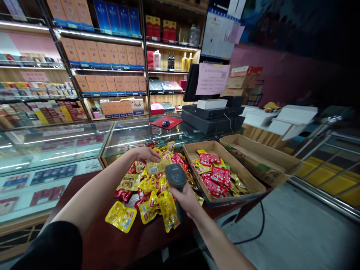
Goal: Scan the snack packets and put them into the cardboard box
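Site: a shop. Evidence: lit wooden wall shelves carrying repeated rows of tan-and-blue cardboard boxes and 2 dark glass bottles; a glass-topped display counter with boxed goods inside; a black checkout monitor bearing a pink printed sheet; a dark grey handheld scanner above shiny red and yellow plastic packets.

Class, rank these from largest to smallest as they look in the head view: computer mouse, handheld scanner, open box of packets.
1. Open box of packets
2. Handheld scanner
3. Computer mouse, farther from the camera
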Tool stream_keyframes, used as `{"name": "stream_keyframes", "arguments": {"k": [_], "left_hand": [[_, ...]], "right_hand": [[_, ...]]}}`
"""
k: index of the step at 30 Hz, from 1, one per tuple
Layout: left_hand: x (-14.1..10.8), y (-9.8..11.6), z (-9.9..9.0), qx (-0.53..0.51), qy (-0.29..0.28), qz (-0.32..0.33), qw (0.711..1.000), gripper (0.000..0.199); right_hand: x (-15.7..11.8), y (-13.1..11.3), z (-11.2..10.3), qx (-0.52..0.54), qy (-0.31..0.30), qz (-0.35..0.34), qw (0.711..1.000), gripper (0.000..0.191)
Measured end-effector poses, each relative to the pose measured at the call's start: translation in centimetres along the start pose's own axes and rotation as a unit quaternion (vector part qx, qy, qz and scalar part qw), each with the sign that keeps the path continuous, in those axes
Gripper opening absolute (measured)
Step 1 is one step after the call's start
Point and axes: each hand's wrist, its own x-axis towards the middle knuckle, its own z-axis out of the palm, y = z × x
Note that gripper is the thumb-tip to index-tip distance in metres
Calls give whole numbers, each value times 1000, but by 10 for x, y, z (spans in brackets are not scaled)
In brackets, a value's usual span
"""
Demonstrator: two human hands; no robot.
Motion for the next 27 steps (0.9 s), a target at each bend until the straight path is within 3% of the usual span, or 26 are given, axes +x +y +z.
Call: {"name": "stream_keyframes", "arguments": {"k": [3, 8, 13, 18, 27], "left_hand": [[-8, -2, 5, -2, -8, 1, 1000, 36], [-10, -5, 18, -21, -45, 2, 999, 41], [10, 5, 31, -87, -65, -6, 994, 43], [50, 38, 51, -160, -63, 4, 985, 47], [132, 127, 108, -204, 38, 95, 974, 49]], "right_hand": [[26, -9, -10, 45, 71, -11, 996, 16], [61, -9, -18, 178, -2, 125, 976, 25], [81, -9, -42, 246, 13, 181, 952, 25], [104, -24, -94, 252, 52, 199, 946, 20], [154, -41, -192, 217, 136, 173, 951, 14]]}}
